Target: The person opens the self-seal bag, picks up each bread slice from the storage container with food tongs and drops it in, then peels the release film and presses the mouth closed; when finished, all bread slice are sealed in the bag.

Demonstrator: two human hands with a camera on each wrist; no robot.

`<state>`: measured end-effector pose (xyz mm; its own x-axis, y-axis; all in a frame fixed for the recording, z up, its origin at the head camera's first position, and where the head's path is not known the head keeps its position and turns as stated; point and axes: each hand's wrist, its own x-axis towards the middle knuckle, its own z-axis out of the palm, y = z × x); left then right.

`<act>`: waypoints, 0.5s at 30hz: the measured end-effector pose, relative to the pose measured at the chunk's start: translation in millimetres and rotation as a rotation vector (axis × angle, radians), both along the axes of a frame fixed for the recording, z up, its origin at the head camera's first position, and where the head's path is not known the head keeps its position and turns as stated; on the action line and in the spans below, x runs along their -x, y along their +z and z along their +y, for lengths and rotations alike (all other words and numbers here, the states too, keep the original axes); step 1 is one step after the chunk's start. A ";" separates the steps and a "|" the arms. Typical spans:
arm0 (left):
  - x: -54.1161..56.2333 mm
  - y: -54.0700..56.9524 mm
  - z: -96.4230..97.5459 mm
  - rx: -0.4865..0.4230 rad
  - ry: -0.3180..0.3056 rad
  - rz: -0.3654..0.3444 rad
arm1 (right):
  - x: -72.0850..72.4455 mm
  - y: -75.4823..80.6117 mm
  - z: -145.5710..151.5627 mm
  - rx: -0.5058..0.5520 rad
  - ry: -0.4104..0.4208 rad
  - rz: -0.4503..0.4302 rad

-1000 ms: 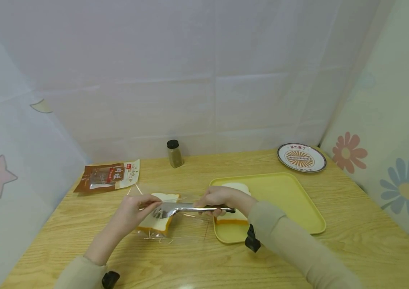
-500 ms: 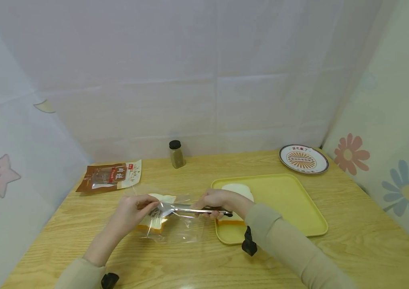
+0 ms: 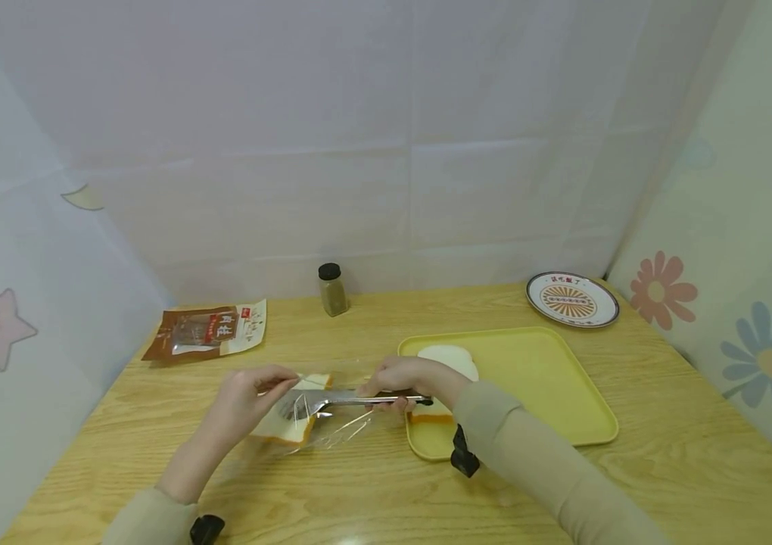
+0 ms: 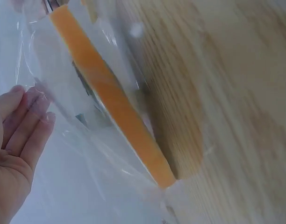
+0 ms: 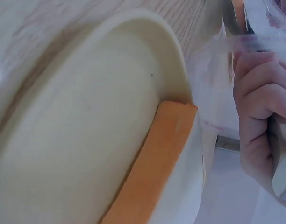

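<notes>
In the head view my left hand (image 3: 246, 401) pinches the edge of a clear plastic bag (image 3: 352, 433) between thumb and fingertips. A white bread slice (image 3: 287, 430) with an orange crust lies in the bag, its crust edge-on in the left wrist view. My right hand (image 3: 400, 378) grips metal tongs (image 3: 341, 401) with dark handle ends. Their head lies over the slice, under the plastic; whether it clamps the bread I cannot tell. Just beyond the right hand, another bread slice (image 3: 447, 359) rests on a yellow tray (image 3: 529, 386), partly covered by that arm.
At the back left lies a brown food packet (image 3: 205, 333). A small black-capped jar (image 3: 333, 291) stands behind the bag. A patterned plate (image 3: 573, 300) is at the back right of the wooden table (image 3: 372, 499). Cloth walls enclose the table.
My right hand and the tongs have shifted slightly left, toward the left hand. The bag's loose plastic has changed its folds around the slice. The left hand still pinches the bag.
</notes>
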<state>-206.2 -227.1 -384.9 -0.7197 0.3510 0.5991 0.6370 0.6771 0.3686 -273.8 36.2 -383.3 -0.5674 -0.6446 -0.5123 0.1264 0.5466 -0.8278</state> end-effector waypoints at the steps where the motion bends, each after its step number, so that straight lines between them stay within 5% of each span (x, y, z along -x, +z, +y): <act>1: 0.0 0.0 -0.3 0.010 -0.006 0.013 | 0.0 0.7 -0.8 -0.011 0.000 0.004; 15: 3.1 0.4 -4.2 0.078 -0.014 0.082 | 1.6 16.9 5.9 -0.085 0.071 0.007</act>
<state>-209.3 -231.3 -384.5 -0.6644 0.4082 0.6261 0.6721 0.6928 0.2615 -275.5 42.1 -366.4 -0.5256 -0.6375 -0.5634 0.0797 0.6224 -0.7786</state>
